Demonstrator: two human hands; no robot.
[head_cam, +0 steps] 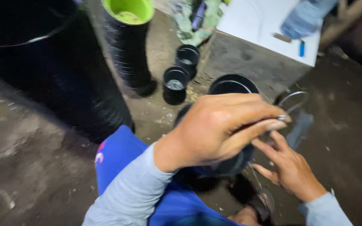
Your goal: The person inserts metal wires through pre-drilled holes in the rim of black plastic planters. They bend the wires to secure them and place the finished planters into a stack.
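Dirt floor holds two small black pots (175, 85); left hand (218, 127) pinches wire above a black pot (231, 86), right hand (290, 167) spread

Left hand (221, 129) sits centre frame, back of the hand toward the camera, knuckles up. Fingers are drawn together and extended rightward, thumb pressed along under the forefinger in a pinch; the fingertips (279, 121) close on something small, too blurred to identify. Left forearm enters from the lower left, bent at the wrist, in a light grey sleeve. Right hand (290, 167) lies lower and to the right, fingers spread and slightly curled, pointing up-left toward the left hand's fingertips, its forefinger just beneath them. Right wrist exits lower right, same grey sleeve. Slight motion blur on both hands.
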